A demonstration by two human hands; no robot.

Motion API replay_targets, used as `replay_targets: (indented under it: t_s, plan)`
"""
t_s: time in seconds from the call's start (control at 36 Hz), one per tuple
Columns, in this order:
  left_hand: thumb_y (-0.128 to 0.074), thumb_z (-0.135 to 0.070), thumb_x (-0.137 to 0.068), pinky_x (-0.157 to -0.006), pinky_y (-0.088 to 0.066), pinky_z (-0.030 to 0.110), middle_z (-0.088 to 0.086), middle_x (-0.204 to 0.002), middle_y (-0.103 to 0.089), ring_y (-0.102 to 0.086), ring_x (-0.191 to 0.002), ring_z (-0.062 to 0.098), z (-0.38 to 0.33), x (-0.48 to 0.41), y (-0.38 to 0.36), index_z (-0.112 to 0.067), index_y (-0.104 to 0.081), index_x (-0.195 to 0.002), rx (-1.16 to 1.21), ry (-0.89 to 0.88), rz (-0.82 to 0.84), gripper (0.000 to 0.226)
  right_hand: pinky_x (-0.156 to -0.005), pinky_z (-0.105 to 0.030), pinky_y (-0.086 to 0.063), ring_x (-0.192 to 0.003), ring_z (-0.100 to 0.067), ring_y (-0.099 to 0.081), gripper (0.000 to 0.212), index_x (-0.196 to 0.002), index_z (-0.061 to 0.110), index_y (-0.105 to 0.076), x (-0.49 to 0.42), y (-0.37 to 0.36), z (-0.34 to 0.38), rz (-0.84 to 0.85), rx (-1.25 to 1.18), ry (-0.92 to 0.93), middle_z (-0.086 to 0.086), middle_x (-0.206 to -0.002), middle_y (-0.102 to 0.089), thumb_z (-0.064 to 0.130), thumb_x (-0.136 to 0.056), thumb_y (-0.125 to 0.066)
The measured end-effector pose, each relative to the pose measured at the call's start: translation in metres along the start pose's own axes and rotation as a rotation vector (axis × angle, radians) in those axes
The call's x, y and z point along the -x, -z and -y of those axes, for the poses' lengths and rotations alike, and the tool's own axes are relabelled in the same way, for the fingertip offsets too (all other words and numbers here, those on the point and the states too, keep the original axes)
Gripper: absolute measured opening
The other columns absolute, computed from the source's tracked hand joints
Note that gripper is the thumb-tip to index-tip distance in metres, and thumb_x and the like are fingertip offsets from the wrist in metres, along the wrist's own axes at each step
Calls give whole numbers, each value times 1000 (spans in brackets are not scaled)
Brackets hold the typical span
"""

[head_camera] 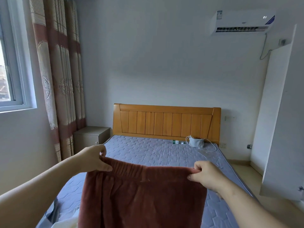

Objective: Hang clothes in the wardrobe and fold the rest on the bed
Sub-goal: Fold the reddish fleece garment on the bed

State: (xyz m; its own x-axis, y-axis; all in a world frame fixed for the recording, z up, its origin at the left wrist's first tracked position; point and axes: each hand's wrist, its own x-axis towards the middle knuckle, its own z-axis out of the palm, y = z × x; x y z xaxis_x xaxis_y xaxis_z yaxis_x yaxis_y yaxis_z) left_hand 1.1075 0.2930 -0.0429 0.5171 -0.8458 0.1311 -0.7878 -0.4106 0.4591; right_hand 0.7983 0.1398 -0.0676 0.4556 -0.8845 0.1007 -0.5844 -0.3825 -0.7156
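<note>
Pants (141, 195) over bed (148, 150), waistband ends in pinch of L hand (95, 159), R hand (205, 175)

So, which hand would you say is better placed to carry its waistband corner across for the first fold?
Probably the right hand: it pinches the very corner of the red-brown garment, while the left hand grips with its thumb across the waistband, a steadier anchor.

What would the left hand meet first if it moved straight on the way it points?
The left hand, gripping the trousers, points forward and right over the mattress. The way looks free until the headboard, probably; depth is unclear.
</note>
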Motion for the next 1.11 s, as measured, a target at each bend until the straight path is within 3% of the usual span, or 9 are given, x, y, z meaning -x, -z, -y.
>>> replay_targets:
  t_s: [0.08, 0.14, 0.22, 0.36, 0.47, 0.72, 0.86, 1.0, 1.11]
  plan:
    - [-75, -33, -72, -69, -41, 22, -1, -96, -56, -52, -86, 15, -14, 2, -4, -36, -41, -96, -215, -36, 51, 42, -52, -24, -29, -61, -9, -40, 33, -67, 17, -39, -1, -3, 6, -10, 39, 27, 4, -66, -45, 10, -79, -69]
    - [-71, -36, -75, -69, -40, 22, -5, -90, -55, -50, -85, 14, -22, 1, -6, -33, -49, -88, -322, -63, 36, 26, -55, -22, -34, -71, -9, -48, 20, -85, 19, -49, -1, -4, 8, 16, 26, 23, 3, -83, -53, 10, -81, -66]
    - [-74, -37, -72, -55, -34, 20, -8, -75, -51, -46, -74, 13, -24, 1, -3, -27, -50, -70, -276, -12, -11, 27, -62, -23, -38, -90, -15, -52, 32, -107, 23, -51, -1, -3, 7, 46, 22, -25, 0, -104, -53, 13, -82, -68]
    - [-79, -34, -66, -51, -27, 23, -9, -67, -42, -38, -64, 10, -25, 1, 2, -24, -41, -62, -226, -20, -85, 40, -53, -19, -35, -72, -10, -55, 7, -81, 16, -63, -1, 2, 11, 1, 105, -20, 1, -79, -62, 18, -80, -70]
    - [-78, -30, -66, -53, -30, 26, -7, -66, -44, -38, -61, 10, -37, 0, 9, -20, -41, -61, -201, -20, -179, 39, -50, -20, -31, -62, -5, -45, 5, -84, 12, -59, -4, 2, 26, -171, 77, 65, 4, -71, -54, 15, -88, -60]
    - [-71, -9, -76, -52, -48, 28, 19, -81, -61, -56, -63, 25, -87, -18, 68, -9, -53, -70, 725, 136, -557, 19, -57, -27, -40, -71, -17, -49, 8, -102, 10, -47, -28, 34, 96, -553, -531, 42, -4, -85, -52, 11, -94, -46]
    - [-61, 2, -86, -29, -45, 24, 15, -75, -56, -57, -40, 19, -149, -11, 131, -6, -48, -75, 1286, 21, -590, 18, -78, -47, -56, -80, -21, -56, 18, -85, 19, -40, -36, 83, 163, -576, -1145, 100, -2, -86, -47, 3, -91, -45]
    - [-59, -3, -87, -58, -56, 34, 17, -98, -60, -61, -67, 22, -199, 5, 192, -6, -55, -94, 1587, -243, -660, 9, -82, -55, -54, -86, -25, -55, 23, -82, 22, -36, -13, 135, 227, -629, -1438, 516, -5, -92, -48, 0, -86, -44]
    - [-58, -9, -90, -71, -59, 43, 19, -103, -63, -65, -83, 29, -223, 18, 207, -1, -52, -106, 1772, -479, -705, 18, -85, -56, -52, -85, -23, -54, 18, -83, 24, -37, 1, 156, 251, -690, -1334, 748, -5, -92, -50, 15, -85, -52]
